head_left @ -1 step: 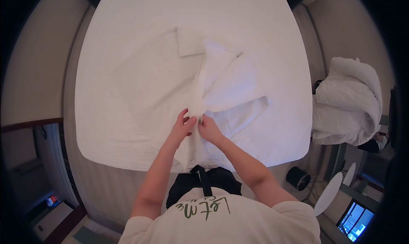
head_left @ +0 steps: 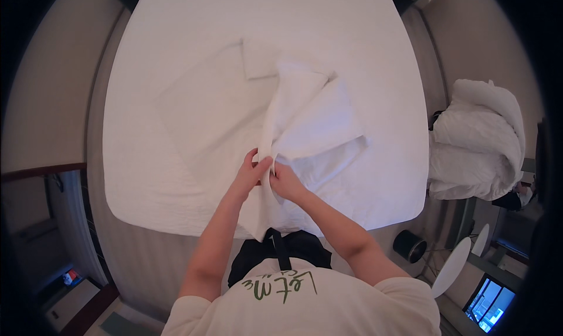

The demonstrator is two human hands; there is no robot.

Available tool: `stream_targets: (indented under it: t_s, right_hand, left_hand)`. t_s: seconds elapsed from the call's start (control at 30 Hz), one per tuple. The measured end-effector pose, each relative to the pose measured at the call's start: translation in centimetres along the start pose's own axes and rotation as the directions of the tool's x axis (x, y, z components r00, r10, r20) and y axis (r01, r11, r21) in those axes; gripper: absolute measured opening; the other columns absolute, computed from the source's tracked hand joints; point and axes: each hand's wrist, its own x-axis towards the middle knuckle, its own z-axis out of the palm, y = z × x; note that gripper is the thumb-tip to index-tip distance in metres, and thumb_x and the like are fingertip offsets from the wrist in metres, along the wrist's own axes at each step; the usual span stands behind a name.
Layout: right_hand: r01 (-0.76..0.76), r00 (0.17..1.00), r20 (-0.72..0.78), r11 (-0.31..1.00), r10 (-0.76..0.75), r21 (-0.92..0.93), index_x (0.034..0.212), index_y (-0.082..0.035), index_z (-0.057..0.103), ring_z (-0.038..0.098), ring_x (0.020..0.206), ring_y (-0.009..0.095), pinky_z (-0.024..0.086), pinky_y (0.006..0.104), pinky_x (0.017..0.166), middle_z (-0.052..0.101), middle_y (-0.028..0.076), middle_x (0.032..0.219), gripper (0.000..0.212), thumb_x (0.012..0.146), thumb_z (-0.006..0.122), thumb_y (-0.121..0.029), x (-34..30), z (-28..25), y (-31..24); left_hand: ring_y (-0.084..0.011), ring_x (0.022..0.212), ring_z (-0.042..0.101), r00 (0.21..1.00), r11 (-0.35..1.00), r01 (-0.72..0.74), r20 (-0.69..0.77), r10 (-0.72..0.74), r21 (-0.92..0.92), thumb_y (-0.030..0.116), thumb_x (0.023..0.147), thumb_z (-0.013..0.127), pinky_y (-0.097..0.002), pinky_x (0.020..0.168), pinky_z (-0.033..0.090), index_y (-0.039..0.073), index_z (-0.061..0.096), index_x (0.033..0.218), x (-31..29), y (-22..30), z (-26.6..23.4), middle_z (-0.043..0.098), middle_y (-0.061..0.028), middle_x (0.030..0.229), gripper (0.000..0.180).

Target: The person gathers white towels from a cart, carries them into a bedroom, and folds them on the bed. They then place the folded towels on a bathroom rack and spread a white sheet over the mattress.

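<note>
A loosely folded white pillowcase [head_left: 319, 110] lies across the middle of the bed, its layers fanned out to the right of my hands. My left hand [head_left: 251, 173] is closed on the fabric's near end, thumb and fingers on either side of it. Close beside it, my right hand [head_left: 285, 181] has its fingers curled into the same fold, and the fingertips are hidden. Below my hands, a loose corner of the cloth hangs toward the bed's near edge. Flat creased fabric [head_left: 211, 107] spreads to the left, hard to tell from the sheet.
The white-sheeted bed [head_left: 375, 54] fills the centre. A bundled white duvet [head_left: 478, 139] sits off its right side. A dark round bin [head_left: 409, 246] and a white round table [head_left: 451, 267] stand near the lower right. A dark-framed mirror or doorway [head_left: 56, 230] is at the left.
The held fold has shifted slightly left with my hands, and the layers on the right have settled a little. The hanging corner has moved slightly lower.
</note>
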Motion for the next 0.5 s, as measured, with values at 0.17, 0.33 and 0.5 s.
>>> stream_targets:
  t_s: [0.17,0.33,0.5]
  right_hand:
    - [0.067,0.995,0.081,0.998,-0.065,-0.013,0.095,0.000,0.056,0.057,0.067,0.029,0.044,0.0353,0.062,0.060,0.016,0.076,0.028,0.084,0.055,-0.026,-4.5,-2.9,-4.3]
    - [0.060,0.986,0.168,0.954,-0.011,-0.294,0.070,0.002,0.049,0.045,0.052,0.023,0.038,0.0358,0.051,0.051,0.016,0.060,0.036,0.080,0.062,-0.029,-7.4,-6.0,-9.9]
    - [0.251,0.942,0.274,0.947,-0.193,-0.198,0.067,0.001,0.049,0.044,0.050,0.021,0.038,0.0356,0.049,0.051,0.015,0.058,0.037,0.079,0.064,-0.030,-10.2,-4.7,-14.3]
  left_hand:
    - [-0.0089,0.061,0.049,0.984,0.980,-0.129,0.145,0.107,0.152,0.020,0.087,0.053,-0.0255,0.053,0.042,0.001,0.057,0.090,1.6,3.4,-0.4,0.055,-0.0035,0.071,0.020]
    - [-0.0123,0.068,0.053,0.970,0.932,-0.135,0.238,0.054,0.338,0.030,0.084,0.056,-0.0274,0.062,0.045,0.004,0.051,0.104,0.8,7.4,1.4,0.056,-0.0034,0.075,0.034]
    - [-0.0209,0.087,0.056,0.902,0.594,-0.390,0.422,0.093,0.703,0.034,0.077,0.063,-0.0319,0.070,0.047,0.004,0.039,0.129,0.2,6.1,3.3,0.059,-0.0112,0.105,0.065]
